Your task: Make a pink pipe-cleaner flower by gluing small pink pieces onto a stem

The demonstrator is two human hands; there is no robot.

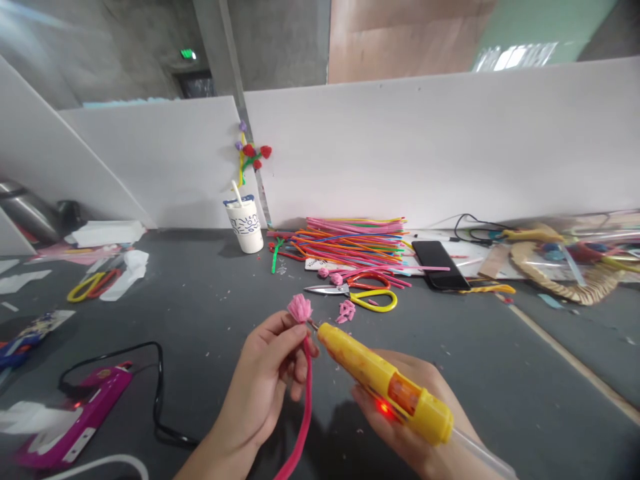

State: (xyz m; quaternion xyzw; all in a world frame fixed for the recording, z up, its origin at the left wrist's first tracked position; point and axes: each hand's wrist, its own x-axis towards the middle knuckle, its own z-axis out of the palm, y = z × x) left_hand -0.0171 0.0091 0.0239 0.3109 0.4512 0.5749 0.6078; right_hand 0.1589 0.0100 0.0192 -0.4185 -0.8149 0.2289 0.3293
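Observation:
My left hand (267,373) pinches a pink pipe-cleaner flower (300,309) just under its fluffy head. A darker pink pipe-cleaner stem (307,407) hangs down from it in a curve. My right hand (405,407) grips a yellow hot glue gun (373,370), whose red light glows near the handle. The gun's metal nozzle touches or nearly touches the base of the flower head. A clear glue stick (480,453) sticks out of the gun's back end. Beyond my hands lie scissors (363,293) with red and yellow handles and small cut pink pieces (346,311).
Behind the scissors lies a pile of coloured pipe cleaners (350,241), with a black phone (440,265) to its right. A patterned cup (245,223) stands at the back. A purple power strip (80,420) with a black cord (159,387) occupies the left front.

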